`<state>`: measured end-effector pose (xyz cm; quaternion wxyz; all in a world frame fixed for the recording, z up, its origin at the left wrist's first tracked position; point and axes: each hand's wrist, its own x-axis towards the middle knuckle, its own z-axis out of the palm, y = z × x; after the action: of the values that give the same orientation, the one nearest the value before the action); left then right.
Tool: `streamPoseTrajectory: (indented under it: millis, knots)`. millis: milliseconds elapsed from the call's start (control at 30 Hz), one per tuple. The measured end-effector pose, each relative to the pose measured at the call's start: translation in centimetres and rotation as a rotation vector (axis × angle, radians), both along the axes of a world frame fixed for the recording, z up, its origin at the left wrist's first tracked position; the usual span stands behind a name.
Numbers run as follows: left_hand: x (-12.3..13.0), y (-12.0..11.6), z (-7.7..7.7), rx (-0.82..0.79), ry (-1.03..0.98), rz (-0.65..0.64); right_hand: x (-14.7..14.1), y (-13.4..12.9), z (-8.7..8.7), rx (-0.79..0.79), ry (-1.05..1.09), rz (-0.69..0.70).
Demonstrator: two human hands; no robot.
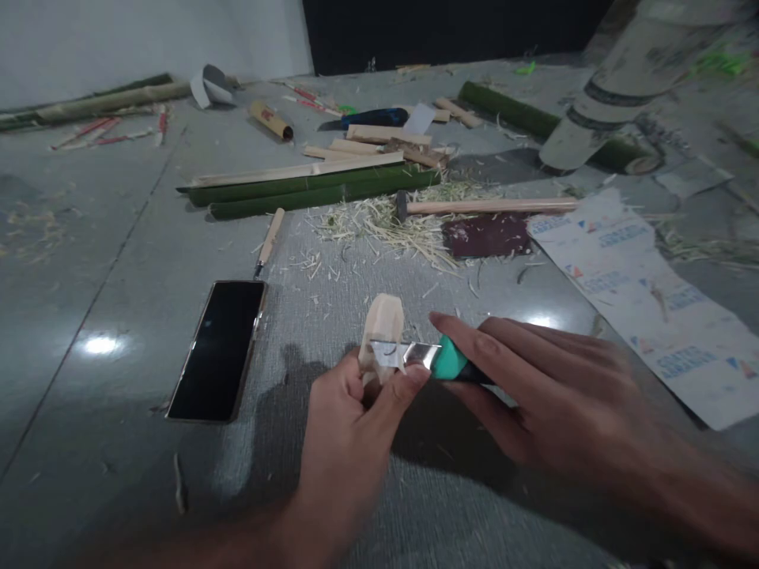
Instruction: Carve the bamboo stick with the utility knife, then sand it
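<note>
Two bare hands (349, 427) (557, 387), bare forearms (693, 482).

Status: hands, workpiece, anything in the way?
Left hand gripping pale wooden piece. Right hand holding knife, blade across piece. Phone off left, clear of both hands.

The rounded piece (387, 318) is matt wood — the knife blade (390, 353), smooth glossy metal.
</note>
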<state>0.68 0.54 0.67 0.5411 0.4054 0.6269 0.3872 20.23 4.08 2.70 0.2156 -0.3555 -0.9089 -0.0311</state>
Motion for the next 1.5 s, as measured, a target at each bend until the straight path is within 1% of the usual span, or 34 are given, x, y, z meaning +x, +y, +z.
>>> streamPoseTrajectory:
  millis: [100, 133, 167, 267, 300, 333, 367, 467, 533, 600, 700, 800, 900, 1067, 1100, 1133, 1233, 1267, 1300, 1367, 1433, 1467, 1500]
  knots:
    - [0.0, -0.1, 0.0, -0.01, 0.002, -0.005, 0.0, 0.0, 0.2, 0.015, 0.005, -0.027]
    - [0.0, -0.2, 0.0, -0.019, 0.002, -0.01, 0.4, 0.2, 0.2, 0.027, -0.002, -0.069]
    - [0.0, -0.2, 0.0, -0.034, -0.003, -0.019, 0.8, 0.5, 0.1, 0.043, -0.007, -0.139]
    - [0.1, -0.4, 0.0, -0.074, -0.069, -0.064, 2.7, 1.9, -0.5, 0.159, 0.024, -0.462]
    - [0.1, -0.4, 0.0, -0.077, -0.092, -0.072, 3.2, 2.4, -0.6, 0.176, 0.041, -0.49]
    - [0.1, -0.3, -0.1, -0.074, -0.11, -0.075, 3.6, 2.8, -0.8, 0.169, 0.046, -0.469]
    - [0.1, -0.2, -0.1, -0.068, -0.12, -0.067, 3.8, 3.0, -0.9, 0.15, 0.047, -0.411]
    - [0.1, 0.1, -0.3, -0.041, -0.099, -0.025, 3.3, 2.9, -1.1, 0.01, 0.028, -0.127]
    - [0.1, 0.3, -0.4, -0.018, -0.079, -0.013, 2.6, 2.4, -1.1, -0.083, 0.012, 0.023]
    - [0.0, 0.3, -0.5, -0.001, -0.088, -0.026, 2.0, 2.0, -1.1, -0.126, 0.005, 0.103]
    - [0.0, 0.2, -0.8, 0.019, -0.116, -0.049, 1.7, 1.8, -1.3, -0.13, 0.009, 0.135]
    - [0.0, 0.3, -0.9, 0.045, -0.125, -0.056, 1.8, 2.0, -1.6, -0.121, 0.012, 0.135]
    - [0.1, 0.5, -0.8, 0.052, -0.11, -0.051, 1.7, 1.7, -1.7, -0.073, 0.005, 0.107]
    - [0.0, 0.5, -0.2, 0.019, -0.048, -0.02, 1.0, 1.0, -1.0, 0.034, -0.012, 0.053]
    - [0.0, 0.3, 0.0, -0.001, -0.049, -0.022, 1.0, 1.0, -0.9, 0.049, -0.01, 0.013]
    - [0.0, 0.0, 0.0, -0.025, -0.057, -0.033, 1.2, 1.2, -0.7, 0.072, -0.001, -0.056]
    - [0.0, -0.6, -0.1, -0.11, -0.129, -0.109, 2.5, 2.4, -0.8, 0.177, 0.06, -0.364]
    - [0.0, -0.7, -0.2, -0.118, -0.161, -0.114, 3.1, 3.0, -0.9, 0.191, 0.083, -0.435]
    - [0.0, -0.6, -0.4, -0.111, -0.194, -0.103, 3.6, 3.5, -1.1, 0.192, 0.1, -0.46]
    - [-0.2, -0.4, -0.7, -0.072, -0.293, -0.063, 4.2, 4.2, -1.6, 0.182, 0.129, -0.462]
    - [-0.5, 0.2, -0.7, -0.032, -0.395, -0.047, 4.4, 4.5, -1.8, 0.16, 0.138, -0.426]
    - [-0.7, 0.5, -0.6, -0.012, -0.411, -0.056, 4.3, 4.5, -1.8, 0.149, 0.139, -0.406]
    - [-1.0, 1.0, -0.4, 0.02, -0.375, -0.077, 4.2, 4.4, -1.7, 0.14, 0.143, -0.387]
